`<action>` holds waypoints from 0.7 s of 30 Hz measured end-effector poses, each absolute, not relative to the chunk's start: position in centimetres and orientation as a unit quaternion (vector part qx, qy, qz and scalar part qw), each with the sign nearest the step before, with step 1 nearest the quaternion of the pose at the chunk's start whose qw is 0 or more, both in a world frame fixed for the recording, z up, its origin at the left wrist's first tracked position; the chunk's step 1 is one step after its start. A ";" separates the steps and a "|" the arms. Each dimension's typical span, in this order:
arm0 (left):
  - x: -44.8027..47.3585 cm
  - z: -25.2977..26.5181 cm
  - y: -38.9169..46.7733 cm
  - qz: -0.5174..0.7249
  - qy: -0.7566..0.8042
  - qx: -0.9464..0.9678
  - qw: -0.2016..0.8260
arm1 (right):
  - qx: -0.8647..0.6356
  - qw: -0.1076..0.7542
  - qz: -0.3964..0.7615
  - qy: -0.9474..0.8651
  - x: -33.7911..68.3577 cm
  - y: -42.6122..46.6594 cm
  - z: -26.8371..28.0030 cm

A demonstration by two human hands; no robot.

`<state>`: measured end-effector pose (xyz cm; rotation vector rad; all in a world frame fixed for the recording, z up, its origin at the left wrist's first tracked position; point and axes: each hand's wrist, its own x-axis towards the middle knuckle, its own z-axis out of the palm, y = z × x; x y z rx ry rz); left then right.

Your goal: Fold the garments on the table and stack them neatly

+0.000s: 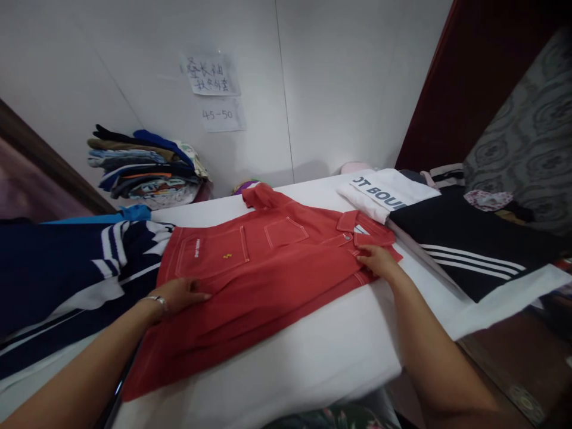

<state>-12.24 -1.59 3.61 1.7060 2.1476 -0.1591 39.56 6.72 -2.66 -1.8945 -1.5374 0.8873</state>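
Note:
A red short-sleeved shirt [277, 262] with a collar, pale stitching and pockets lies across the white table [330, 345], its collar toward the right. My left hand [183, 295], a bracelet at the wrist, grips the cloth near the hem, its fingers curled in. Close to the collar, my right hand [378, 261] pinches the shirt's front edge between thumb and fingers. The lower half of the shirt is rumpled in soft folds toward me. Part of the far sleeve is bunched at the back edge of the table.
Navy clothing with white stripes [58, 268] lies at the left. A tall pile of folded clothes [145, 164] stands at the back left. On the right are a white lettered garment [393, 187] and a black striped garment [478, 238]. Handwritten paper signs [212, 77] hang on the wall.

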 end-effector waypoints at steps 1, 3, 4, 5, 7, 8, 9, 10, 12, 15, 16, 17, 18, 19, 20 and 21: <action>-12.1 3.9 -1.3 -0.065 0.767 0.614 0.173 | -0.714 0.246 0.285 -0.591 39.6 6.6 -2.4; -11.0 4.8 -0.6 -0.037 0.760 0.634 0.139 | -0.733 0.225 0.188 -0.613 39.5 6.2 -1.6; -10.0 5.3 -0.1 -0.009 0.750 0.648 0.130 | -0.741 0.237 0.142 -0.612 39.3 6.0 -1.1; -8.7 5.6 0.6 0.019 0.735 0.666 0.129 | -0.740 0.271 0.102 -0.608 39.0 5.8 -0.8; -5.4 5.8 2.3 0.060 0.701 0.698 0.130 | -0.684 0.368 0.060 -0.627 38.1 5.4 -0.4; -3.6 5.6 3.3 0.073 0.685 0.713 0.128 | -0.631 0.410 0.059 -0.656 37.5 5.3 -0.4; -1.8 5.2 4.4 0.085 0.676 0.719 0.133 | -0.571 0.433 0.070 -0.694 37.0 5.2 -0.6; 0.0 4.7 5.6 0.094 0.676 0.718 0.136 | -0.514 0.436 0.089 -0.733 36.5 5.3 -0.9; 3.0 3.3 7.8 0.093 0.676 0.716 0.144 | -0.450 0.400 0.132 -0.788 36.0 5.7 -1.9; 5.7 1.5 10.5 0.079 0.693 0.697 0.166 | -0.453 0.344 0.168 -0.805 36.0 6.5 -3.3; 6.2 1.1 11.2 0.075 0.701 0.688 0.174 | -0.462 0.331 0.170 -0.805 36.1 6.8 -3.6; 6.5 0.8 11.8 0.073 0.708 0.678 0.182 | -0.470 0.319 0.165 -0.806 36.3 7.0 -3.8; 6.6 0.5 12.2 0.074 0.715 0.669 0.189 | -0.480 0.308 0.156 -0.807 36.4 7.1 -3.9; 6.7 0.4 12.6 0.078 0.720 0.661 0.196 | -0.490 0.298 0.146 -0.806 36.4 7.2 -3.9; 6.6 0.3 12.9 0.086 0.725 0.653 0.204 | -0.503 0.287 0.138 -0.804 36.5 7.2 -3.9; 6.6 0.2 13.2 0.097 0.728 0.646 0.208 | -0.516 0.276 0.135 -0.799 36.5 7.2 -3.8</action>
